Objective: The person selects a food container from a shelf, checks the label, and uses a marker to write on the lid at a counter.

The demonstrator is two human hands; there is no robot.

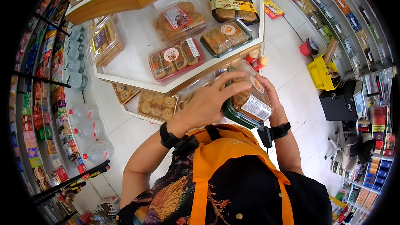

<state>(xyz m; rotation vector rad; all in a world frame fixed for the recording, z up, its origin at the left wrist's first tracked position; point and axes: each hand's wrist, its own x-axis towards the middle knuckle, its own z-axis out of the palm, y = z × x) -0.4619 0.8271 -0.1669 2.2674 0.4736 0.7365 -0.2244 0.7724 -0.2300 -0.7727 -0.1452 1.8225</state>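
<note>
Both my hands are on a plastic box of pastries (pixel 242 101) with a dark green base and a clear lid, held tilted in front of my chest. My left hand (pixel 207 98) holds it from the left, fingers reaching over the lid. My right hand (pixel 272 95) grips its right side, partly hidden behind it. The lid bears a round sticker and a white printed label. Just beyond, on the white display shelf (pixel 125 50), sit a red-based pastry box (pixel 176 59), a green-based pastry box (pixel 226 37), a clear cookie box (pixel 178 18) and a black-based pastry box (pixel 234 7).
A clear biscuit box (pixel 104 42) stands at the shelf's left. Below, a lower tier holds round pastries in a tray (pixel 157 104). Large water bottles (pixel 90 128) line the left shelving. A yellow basket (pixel 322 72) and a black counter machine (pixel 339 101) stand at right.
</note>
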